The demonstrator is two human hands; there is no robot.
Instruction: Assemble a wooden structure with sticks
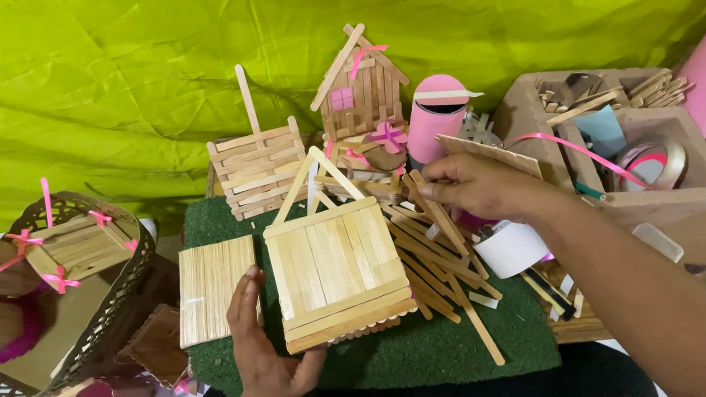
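the left hand (261, 344) lies open, fingers loose, touching the left lower edge of the stick box (336, 268) on the green mat (443, 349). the right hand (482, 187) pinches sticks from the stick pile (437, 260) just right of the box. a flat stick panel (214, 289) lies just left of the left hand.
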